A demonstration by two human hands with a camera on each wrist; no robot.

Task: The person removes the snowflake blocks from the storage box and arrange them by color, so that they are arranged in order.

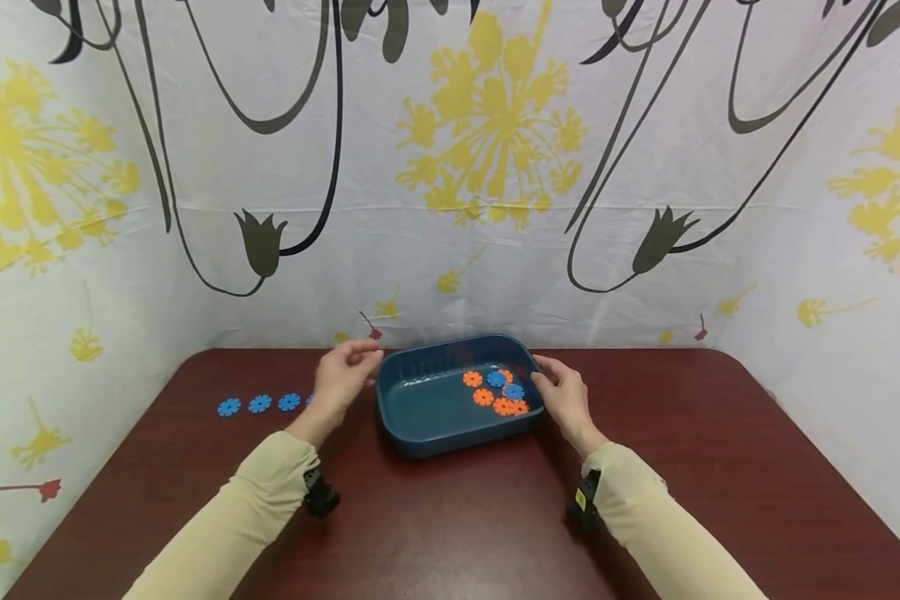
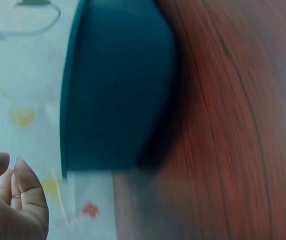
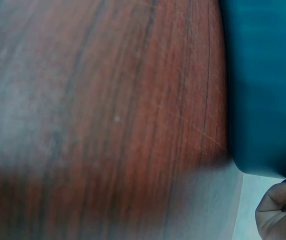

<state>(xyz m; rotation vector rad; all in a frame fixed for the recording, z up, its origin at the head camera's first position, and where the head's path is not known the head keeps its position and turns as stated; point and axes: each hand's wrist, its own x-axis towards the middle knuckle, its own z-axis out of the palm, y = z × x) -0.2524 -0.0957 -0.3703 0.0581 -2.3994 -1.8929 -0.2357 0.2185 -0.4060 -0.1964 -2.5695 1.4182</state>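
Note:
A dark teal rectangular tray (image 1: 427,417) sits slightly turned on the table. Inside it, toward the right end, lie several orange notched plastic discs (image 1: 483,397) and a couple of blue notched discs (image 1: 513,392). My right hand (image 1: 567,400) grips the tray's right end, thumb over the rim and fingers outside. By the far left corner, my left hand (image 1: 342,379) holds nothing, its fingers loosely bent; in the left wrist view a gap shows between it and the tray wall (image 2: 117,90). The right wrist view shows the right fingers (image 3: 278,200) at the tray's end.
Left of the tray, several blue notched discs (image 1: 259,404) lie in a row, the rightmost partly hidden behind the left hand. The reddish-brown table (image 1: 465,525) ends at a patterned white cloth backdrop (image 1: 450,283), close behind the tray.

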